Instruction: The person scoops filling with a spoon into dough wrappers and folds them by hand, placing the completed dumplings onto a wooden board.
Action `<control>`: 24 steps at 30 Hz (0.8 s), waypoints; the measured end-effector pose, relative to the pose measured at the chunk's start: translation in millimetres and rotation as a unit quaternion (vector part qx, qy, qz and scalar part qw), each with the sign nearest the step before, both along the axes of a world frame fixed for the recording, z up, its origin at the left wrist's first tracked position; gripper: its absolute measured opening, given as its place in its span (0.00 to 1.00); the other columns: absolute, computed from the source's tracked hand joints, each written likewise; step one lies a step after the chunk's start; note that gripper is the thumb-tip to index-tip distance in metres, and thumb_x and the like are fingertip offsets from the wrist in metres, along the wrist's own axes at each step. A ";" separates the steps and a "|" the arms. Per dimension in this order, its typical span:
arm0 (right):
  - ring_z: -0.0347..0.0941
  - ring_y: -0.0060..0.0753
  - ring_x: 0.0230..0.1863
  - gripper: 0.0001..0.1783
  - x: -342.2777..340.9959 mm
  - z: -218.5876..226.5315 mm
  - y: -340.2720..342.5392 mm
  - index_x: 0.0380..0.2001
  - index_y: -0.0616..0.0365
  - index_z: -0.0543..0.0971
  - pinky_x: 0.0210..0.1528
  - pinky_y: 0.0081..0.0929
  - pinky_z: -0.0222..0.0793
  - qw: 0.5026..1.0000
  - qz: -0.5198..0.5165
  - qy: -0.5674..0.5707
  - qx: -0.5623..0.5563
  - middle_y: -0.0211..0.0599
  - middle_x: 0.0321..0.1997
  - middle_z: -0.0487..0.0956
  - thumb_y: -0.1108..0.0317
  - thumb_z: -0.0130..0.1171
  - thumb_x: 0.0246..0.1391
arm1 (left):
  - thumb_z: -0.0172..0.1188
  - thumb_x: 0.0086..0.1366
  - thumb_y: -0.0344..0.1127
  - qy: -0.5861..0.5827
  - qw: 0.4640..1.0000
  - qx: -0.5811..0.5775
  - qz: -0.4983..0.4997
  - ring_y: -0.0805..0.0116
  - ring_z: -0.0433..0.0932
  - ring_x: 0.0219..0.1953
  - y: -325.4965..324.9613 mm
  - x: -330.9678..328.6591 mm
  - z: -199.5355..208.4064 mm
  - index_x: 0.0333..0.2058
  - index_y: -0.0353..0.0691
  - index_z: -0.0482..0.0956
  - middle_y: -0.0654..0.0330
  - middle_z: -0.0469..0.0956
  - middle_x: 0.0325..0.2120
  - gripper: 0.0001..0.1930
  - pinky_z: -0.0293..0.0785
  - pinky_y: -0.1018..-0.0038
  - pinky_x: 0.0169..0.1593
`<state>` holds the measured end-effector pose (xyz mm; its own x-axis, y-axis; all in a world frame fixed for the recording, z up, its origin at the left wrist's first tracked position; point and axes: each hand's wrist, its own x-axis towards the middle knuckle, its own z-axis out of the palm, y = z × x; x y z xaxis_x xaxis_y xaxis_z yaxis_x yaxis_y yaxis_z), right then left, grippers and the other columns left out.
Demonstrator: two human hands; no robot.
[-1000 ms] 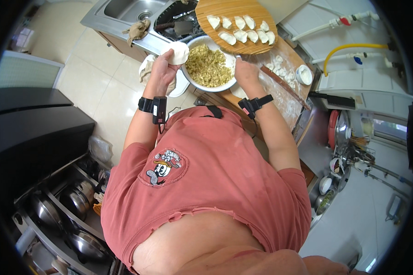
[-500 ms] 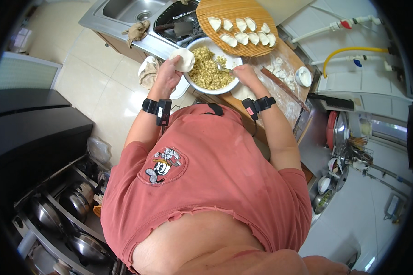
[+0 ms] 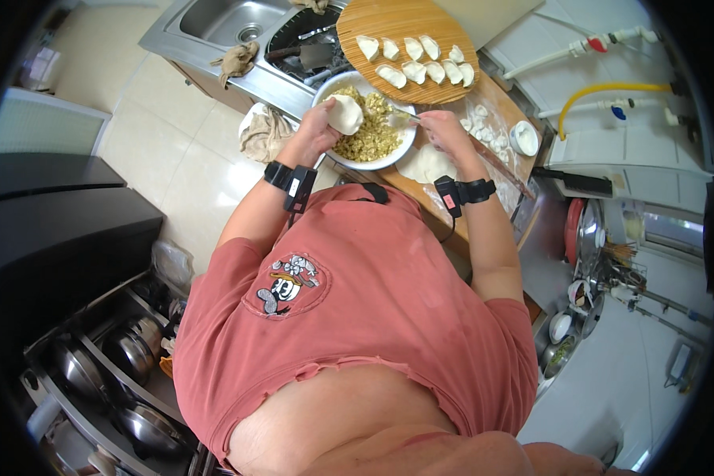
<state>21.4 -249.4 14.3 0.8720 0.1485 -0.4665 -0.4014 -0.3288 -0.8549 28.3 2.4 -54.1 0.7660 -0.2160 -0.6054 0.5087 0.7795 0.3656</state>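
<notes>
One bench (image 3: 496, 91), wooden and whitened in patches. Next in size, round board (image 3: 404, 21), set beyond the bowl and overlapping its far rim in view, with two rows of dumplings (image 3: 391, 76) on top. Contact between board and rim: cannot tell from this angle. If touching, risk of a shifted board and sliding dumplings; likely cause, a knock to the bowl.

White bowl (image 3: 405, 136), close to the near edge of the bench, with filling (image 3: 369, 144) heaped inside. Judged hazard: sliding or tipping, from a hard scrape with the spoon, with neither hand steadying the rim.

Brown rod (image 3: 501, 166), lying slantwise to the right of the bowl. Liable to roll if bumped and if round. Dough (image 3: 428, 165), flat and pale, just beside the bowl. Smearing possible if brushed.

Left hand (image 3: 317, 131): narrow grip on the left edge of the wrapper. Right hand (image 3: 446, 131): closed on the spoon handle, at the right rim of the bowl.

Wrapper (image 3: 346, 116), white disc, held over the left part of the bowl. Clearance above the filling: cannot tell. Likely faults: tearing from too tight a pinch; leaking from too large a load.

Spoon (image 3: 407, 117), pointing leftward over the filling. Load at the tip too small to judge; drips possible if overfull.

Dough pieces (image 3: 496, 143), smallest, scattered on the bench. Prone to drying if left uncovered.
</notes>
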 end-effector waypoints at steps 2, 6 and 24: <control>0.55 0.14 0.11 0.13 0.1 -2.1 -2.2 0.32 0.61 0.81 0.12 0.19 0.47 1.000 0.003 -0.013 0.005 0.21 0.09 0.63 0.66 0.49 0.51 | 0.33 0.69 0.37 -0.003 1.000 0.007 -0.029 0.54 0.70 0.50 -13.4 -0.4 21.7 0.53 0.31 0.57 0.48 0.67 0.49 0.19 0.68 0.57 0.54; 0.68 0.30 0.17 0.12 -11.6 -5.9 15.4 0.34 0.60 0.79 0.19 0.27 0.61 0.937 0.037 -0.311 -0.154 0.32 0.13 0.70 0.68 0.49 0.50 | 0.31 0.70 0.39 0.004 0.994 -0.094 -0.049 0.52 0.68 0.53 -26.5 9.1 17.9 0.54 0.33 0.57 0.47 0.65 0.52 0.20 0.66 0.54 0.55; 0.61 0.29 0.17 0.29 -28.5 -20.2 3.8 0.54 0.60 0.67 0.22 0.26 0.60 0.598 0.276 -0.642 -0.392 0.29 0.15 0.62 0.77 0.50 0.43 | 0.38 0.65 0.24 0.025 0.998 -0.022 -0.055 0.55 0.70 0.46 -20.3 25.4 -24.7 0.55 0.26 0.54 0.46 0.64 0.48 0.19 0.74 0.66 0.48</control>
<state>-7.1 -245.6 -5.9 0.5041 0.7543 0.4206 0.7763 -0.6091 0.1621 53.7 -17.9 -78.8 0.7051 -0.3238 -0.6309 0.6087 0.7328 0.3042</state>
